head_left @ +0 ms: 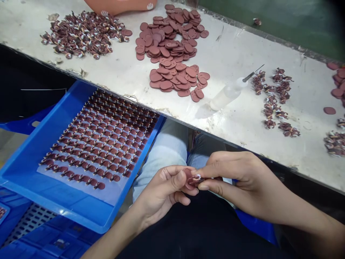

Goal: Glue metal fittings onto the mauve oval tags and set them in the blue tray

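Note:
Over my lap, my left hand (169,185) pinches a reddish-brown oval base (189,177) between thumb and fingers. My right hand (237,176) grips a small brown figurine (196,178) with white and yellowish bits, pressed against that base. The figurine's far end is partly hidden by my right fingers. Beyond my hands on the table lies a pile of similar oval bases (172,43), some with small holes. To its right, a translucent bottle with a needle tip (226,95) lies on its side. Loose brown figurines (275,97) are scattered farther right.
A blue tray (67,212) at left holds rows of figurines on bases over a pale sheet. On the white table (234,46) are a heap of figurines (83,34) and an orange container (121,5). The table's worn front edge runs above my lap.

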### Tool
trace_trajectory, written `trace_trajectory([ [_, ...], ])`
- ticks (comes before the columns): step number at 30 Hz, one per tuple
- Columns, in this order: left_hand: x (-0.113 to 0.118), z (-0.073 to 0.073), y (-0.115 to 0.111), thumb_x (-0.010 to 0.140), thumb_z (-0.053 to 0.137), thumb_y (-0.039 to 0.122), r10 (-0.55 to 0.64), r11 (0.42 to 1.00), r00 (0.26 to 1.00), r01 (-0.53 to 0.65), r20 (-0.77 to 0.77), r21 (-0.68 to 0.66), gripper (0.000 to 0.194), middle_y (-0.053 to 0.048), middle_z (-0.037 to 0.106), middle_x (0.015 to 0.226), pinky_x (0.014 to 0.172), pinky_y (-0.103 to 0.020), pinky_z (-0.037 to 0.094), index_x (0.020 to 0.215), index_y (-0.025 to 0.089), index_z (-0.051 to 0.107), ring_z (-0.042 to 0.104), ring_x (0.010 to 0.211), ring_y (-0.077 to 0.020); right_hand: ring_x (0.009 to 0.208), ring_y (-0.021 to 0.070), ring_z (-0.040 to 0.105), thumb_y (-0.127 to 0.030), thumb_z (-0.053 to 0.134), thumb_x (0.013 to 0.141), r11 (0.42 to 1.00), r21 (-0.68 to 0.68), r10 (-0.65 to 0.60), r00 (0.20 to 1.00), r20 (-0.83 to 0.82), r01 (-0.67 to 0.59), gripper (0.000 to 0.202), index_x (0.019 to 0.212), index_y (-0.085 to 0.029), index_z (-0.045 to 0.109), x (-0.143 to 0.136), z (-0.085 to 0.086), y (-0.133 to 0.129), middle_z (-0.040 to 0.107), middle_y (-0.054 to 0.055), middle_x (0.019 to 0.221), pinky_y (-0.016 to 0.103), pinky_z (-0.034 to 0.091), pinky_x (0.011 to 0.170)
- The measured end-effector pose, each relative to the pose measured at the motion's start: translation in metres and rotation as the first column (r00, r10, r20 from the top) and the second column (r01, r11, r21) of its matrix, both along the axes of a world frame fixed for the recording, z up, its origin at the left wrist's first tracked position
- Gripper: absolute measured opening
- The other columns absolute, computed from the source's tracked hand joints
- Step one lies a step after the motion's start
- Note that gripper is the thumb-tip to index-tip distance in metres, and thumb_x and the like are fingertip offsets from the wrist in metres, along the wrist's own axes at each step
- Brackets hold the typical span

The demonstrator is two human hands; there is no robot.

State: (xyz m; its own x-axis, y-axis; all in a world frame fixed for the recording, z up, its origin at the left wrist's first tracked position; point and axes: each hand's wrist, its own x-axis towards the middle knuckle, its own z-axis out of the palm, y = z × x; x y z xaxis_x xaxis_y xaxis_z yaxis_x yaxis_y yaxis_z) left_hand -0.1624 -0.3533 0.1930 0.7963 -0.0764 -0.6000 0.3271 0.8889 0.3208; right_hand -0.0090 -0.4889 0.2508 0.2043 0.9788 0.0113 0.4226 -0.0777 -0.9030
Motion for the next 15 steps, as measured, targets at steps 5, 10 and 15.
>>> trace_trajectory([
  [5, 0.0, -0.001, -0.001, 0.068, 0.087, 0.041, -0.007, 1.0, 1.0, 0.006, -0.024, -0.002, 0.033, -0.004, 0.071, 0.07, 0.048, -0.012, 0.052, 0.084, 0.013, 0.077, 0.067, 0.059, -0.0097, 0.069, 0.0102, 0.063, -0.015, 0.06, 0.097, 0.999, 0.001, 0.034, 0.996, 0.083, -0.034, 0.021, 0.113, -0.024, 0.07, -0.001, 0.004, 0.001, 0.069, 0.0, 0.08, 0.02, 0.049, 0.062],
  [10, 0.0, 0.002, -0.003, 0.068, 0.087, 0.04, 0.01, 1.0, 0.999, -0.01, -0.032, 0.001, 0.033, -0.002, 0.07, 0.069, 0.049, -0.012, 0.052, 0.085, 0.014, 0.077, 0.066, 0.058, -0.0087, 0.073, 0.0106, 0.062, -0.015, 0.06, 0.097, 0.999, 0.004, 0.047, 0.99, 0.129, -0.048, 0.018, 0.111, -0.023, 0.068, -0.005, 0.007, 0.0, 0.068, 0.0, 0.082, 0.02, 0.049, 0.065],
  [15, -0.004, 0.009, -0.005, 0.068, 0.088, 0.039, 0.055, 0.998, 0.998, -0.055, 0.027, 0.017, 0.029, -0.002, 0.074, 0.069, 0.052, -0.014, 0.053, 0.086, 0.018, 0.079, 0.068, 0.059, -0.0092, 0.077, 0.0102, 0.063, -0.014, 0.06, 0.097, 0.998, 0.032, 0.048, 0.982, 0.183, -0.054, 0.015, 0.108, -0.022, 0.067, -0.01, 0.012, -0.005, 0.068, 0.001, 0.088, 0.019, 0.052, 0.068],
])
